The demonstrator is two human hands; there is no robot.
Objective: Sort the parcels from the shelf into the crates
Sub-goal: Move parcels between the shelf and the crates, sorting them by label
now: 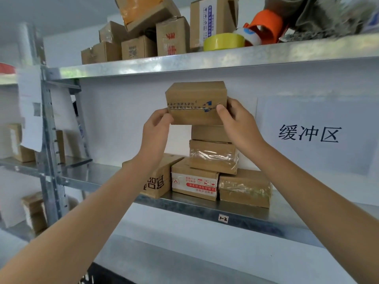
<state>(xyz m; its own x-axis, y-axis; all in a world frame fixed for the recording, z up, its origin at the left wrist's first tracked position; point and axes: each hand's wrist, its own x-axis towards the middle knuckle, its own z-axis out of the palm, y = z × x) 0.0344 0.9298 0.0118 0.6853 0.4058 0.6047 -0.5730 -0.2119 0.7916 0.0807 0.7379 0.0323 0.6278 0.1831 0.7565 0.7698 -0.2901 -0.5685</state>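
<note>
Currently, one brown cardboard parcel (196, 102) is held up in front of the white back wall, between the upper shelf (184, 60) and the middle shelf (246, 214). It is held level, taped seam facing the camera.

Left grip (155, 128): pinched on the parcel's lower left corner, thumb on the front face, fingers hidden behind the box.
Right grip (238, 121): pinched on the parcel's right edge, thumb pressed on the front face near the blue print, fingers curled round the side.

Directly below the parcel a small plain box (209, 133) is seen. Whether the parcel's underside touches it cannot be told. That box is stacked on a tape-wrapped box (213, 156).

The tape-wrapped box is carried by a bottom row of three on the middle shelf:
- a box with black characters (158, 179), at left, partly covered by the left forearm;
- a box with a white and red label (194, 181), in the middle;
- a box banded with clear tape (245, 187), at right.

A tag reading "1-2" (223, 218) is fixed on the middle shelf's front edge.

On the upper shelf several cardboard boxes are piled, with a yellow tape roll (223, 41) just beside an orange tape dispenser (264, 25).

A white paper sign (307, 134) with three black characters is posted on the wall, to the right of the held parcel.
</note>
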